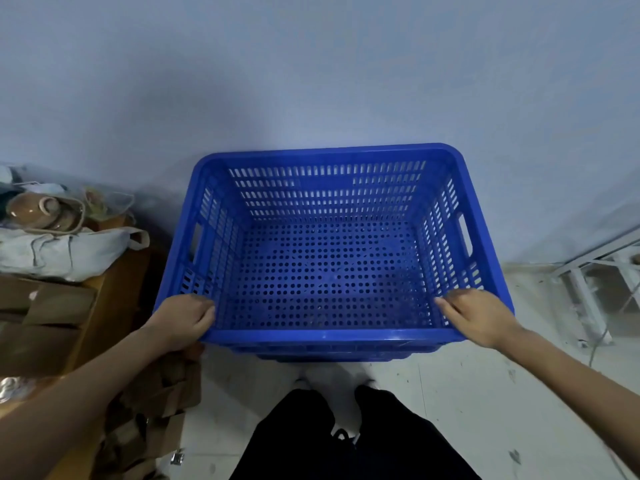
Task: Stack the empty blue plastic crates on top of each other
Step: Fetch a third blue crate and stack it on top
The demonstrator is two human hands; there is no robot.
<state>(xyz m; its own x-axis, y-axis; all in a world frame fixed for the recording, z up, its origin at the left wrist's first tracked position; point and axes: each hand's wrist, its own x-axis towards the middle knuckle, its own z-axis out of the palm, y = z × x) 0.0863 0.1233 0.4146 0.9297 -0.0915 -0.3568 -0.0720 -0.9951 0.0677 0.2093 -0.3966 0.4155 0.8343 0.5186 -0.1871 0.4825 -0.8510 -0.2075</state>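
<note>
An empty blue plastic crate (329, 336) with perforated walls and floor stands in front of me against a pale wall. Just below its near rim the edge of a second blue crate (332, 356) shows, so the top one sits on or in it. My left hand (183, 318) grips the near left corner of the top crate's rim, fingers curled over the edge. My right hand (476, 315) holds the near right corner, fingers hooked inside the rim.
To the left stands a wooden surface (104, 292) with a cloth bag (62, 251), brown ceramic ware (34, 209) and cardboard pieces (156, 393). A white metal frame (588, 271) lies on the floor at the right. My dark trouser legs (346, 438) are below the crate.
</note>
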